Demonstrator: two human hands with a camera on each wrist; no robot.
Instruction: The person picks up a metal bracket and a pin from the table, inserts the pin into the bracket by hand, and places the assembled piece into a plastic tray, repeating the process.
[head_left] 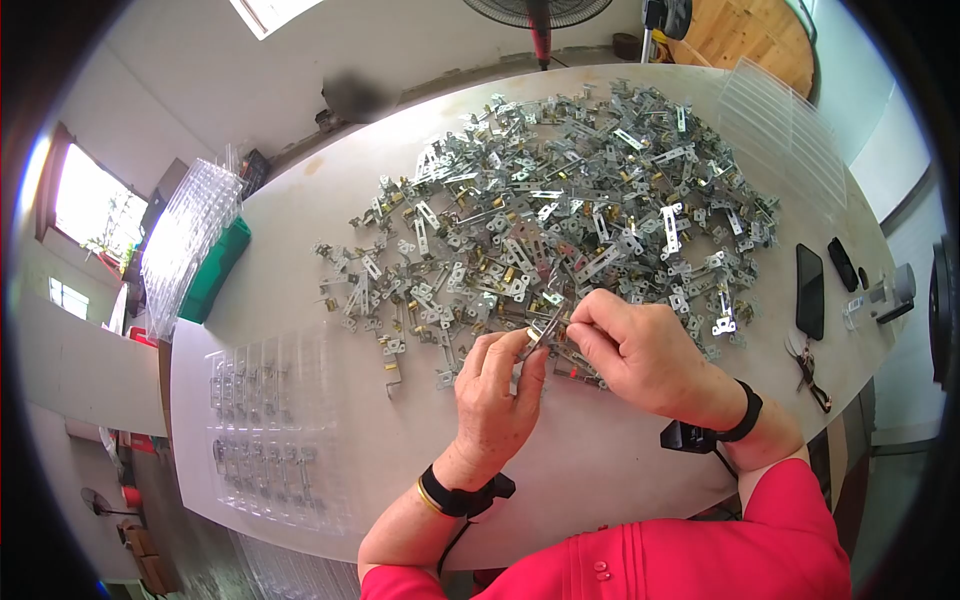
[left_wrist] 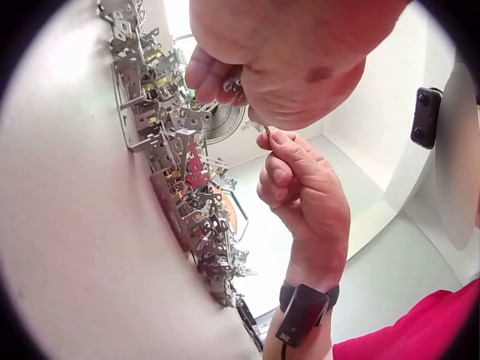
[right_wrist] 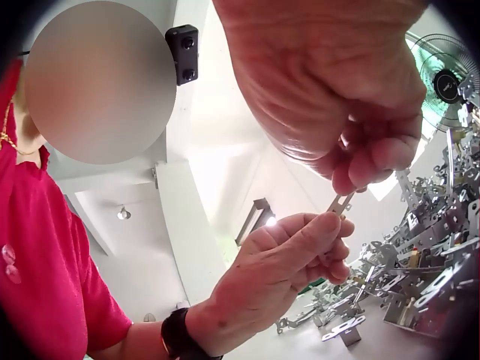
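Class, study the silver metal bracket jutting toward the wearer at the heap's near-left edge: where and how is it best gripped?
Probably pinch the silver metal bracket by its narrow near end, coming from the near-left. That end juts onto bare off-white tabletop, leaving finger room; its wider far end sits close to the heap of metal brackets and might snag.

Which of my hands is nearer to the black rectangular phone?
Right. Your right hand is left of the black rectangular phone; your left hand is farther left, beyond the right hand.
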